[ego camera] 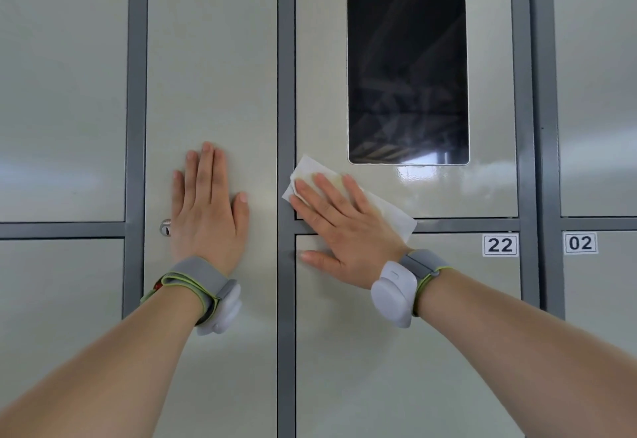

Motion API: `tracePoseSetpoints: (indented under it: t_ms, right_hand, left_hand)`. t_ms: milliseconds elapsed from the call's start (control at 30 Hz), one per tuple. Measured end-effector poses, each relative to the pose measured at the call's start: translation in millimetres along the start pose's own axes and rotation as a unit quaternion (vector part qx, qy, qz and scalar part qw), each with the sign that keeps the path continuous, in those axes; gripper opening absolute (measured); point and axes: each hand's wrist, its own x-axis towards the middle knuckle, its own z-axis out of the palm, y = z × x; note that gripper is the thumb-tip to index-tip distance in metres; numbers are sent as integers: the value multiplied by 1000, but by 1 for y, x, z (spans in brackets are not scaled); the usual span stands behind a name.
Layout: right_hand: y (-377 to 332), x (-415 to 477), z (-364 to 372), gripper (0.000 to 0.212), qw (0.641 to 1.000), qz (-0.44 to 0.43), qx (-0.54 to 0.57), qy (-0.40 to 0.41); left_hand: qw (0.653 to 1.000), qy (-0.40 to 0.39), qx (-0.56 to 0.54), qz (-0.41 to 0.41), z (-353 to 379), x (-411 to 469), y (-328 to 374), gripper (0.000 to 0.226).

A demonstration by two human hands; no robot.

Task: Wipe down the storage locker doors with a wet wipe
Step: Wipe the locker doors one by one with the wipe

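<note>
Currently noted wipe [396, 217] flat on door [320, 93], just below and left of screen [406, 65], pinned under right hand [341, 231]: fingers straight and spread, pressing, grasping nothing. Recorded left hand [206, 210] well left of screen, flat and released against neighbouring door [213, 58], beside keyhole [166, 227]. Logged label [500, 245] "22" below screen, toward its right corner.
</note>
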Motion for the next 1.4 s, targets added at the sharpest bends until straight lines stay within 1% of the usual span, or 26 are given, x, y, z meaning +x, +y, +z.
tracePoseSetpoints:
  t_ms: [133,267,467,633,700,800,933,1033,1167,1400]
  right_hand:
    - [-11,-19,4,70,1000,-16,4,-12]
    - [-20,-26,8,65,999,-13,35,7]
    - [-1,-20,-2,64,998,-46,37,-22]
    - [-13,-11,2,68,1000,7,25,-8]
    - [-21,-16,7,68,999,12,29,-5]
    - [-22,-27,10,66,999,-19,26,-5]
    - [-3,-37,5,61,998,-50,31,-14]
    - [8,-42,3,60,999,-14,27,-13]
    - [-8,-34,4,64,998,43,34,-10]
    - [-26,-28,7,62,998,43,36,-26]
  left_hand:
    - [1000,3,-4,-4,0,-5,1,63]
    - [1000,-1,-6,-8,1,-10,1,63]
    - [1000,-2,-12,-14,1,-20,4,63]
    - [1000,-1,-14,-18,3,-25,3,62]
    - [1000,0,-14,-15,3,-26,3,62]
    - [1000,-5,-11,-11,3,-29,2,63]
    - [1000,-2,-7,-13,3,-29,3,63]
    - [1000,6,-4,-15,4,-29,4,63]
    - [1000,7,-5,-18,3,-29,5,62]
    - [1000,0,-23,-13,2,-30,4,62]
